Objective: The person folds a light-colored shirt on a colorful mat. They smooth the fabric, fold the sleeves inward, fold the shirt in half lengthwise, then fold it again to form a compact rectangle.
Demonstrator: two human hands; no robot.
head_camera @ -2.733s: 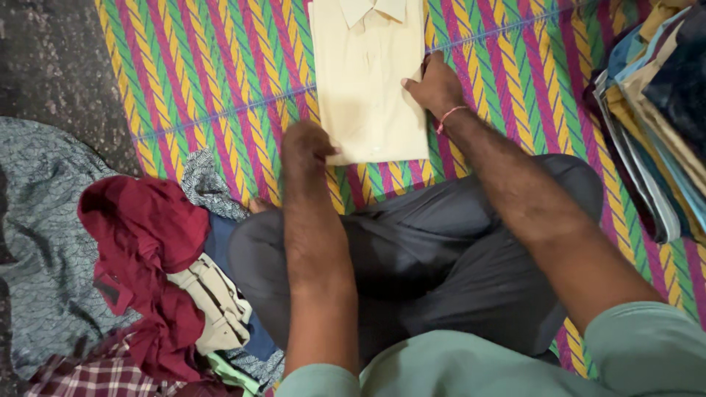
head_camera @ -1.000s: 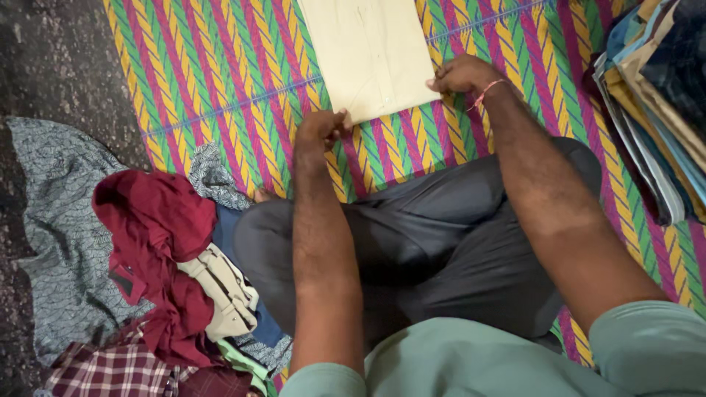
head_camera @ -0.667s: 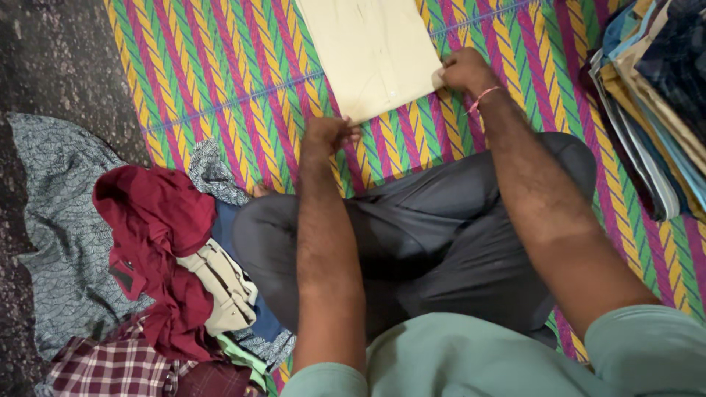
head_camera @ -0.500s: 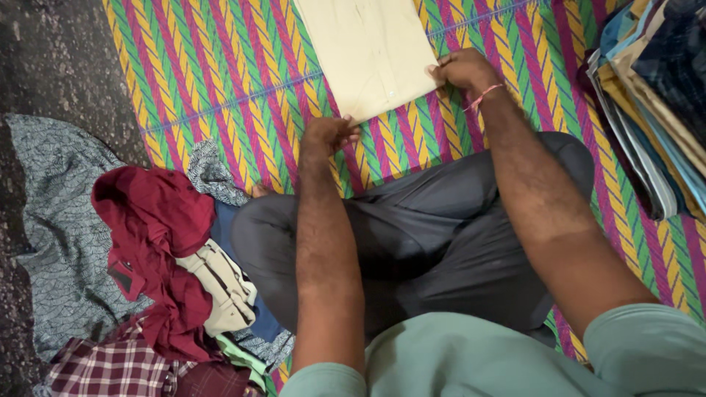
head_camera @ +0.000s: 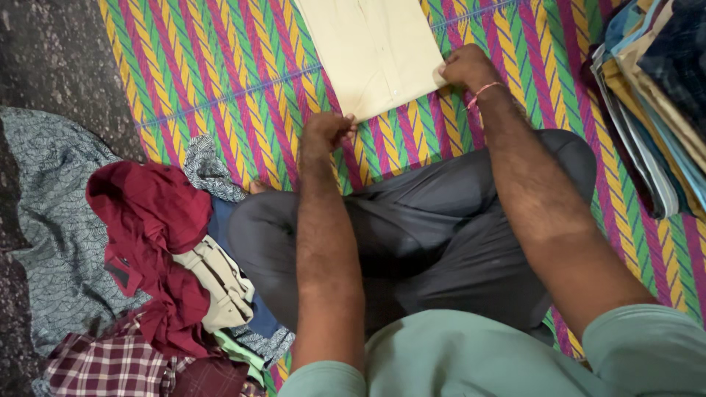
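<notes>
Head view: cream folded shirt (head_camera: 375,51) (flat, smooth) on striped mat (head_camera: 220,73); both hands, left (head_camera: 323,132) and right (head_camera: 463,68), pinch its near corners.

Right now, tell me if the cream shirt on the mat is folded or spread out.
Folded. The cream shirt lies as a flat rectangle on the striped mat, left hand and right hand gripping its near corners.
</notes>
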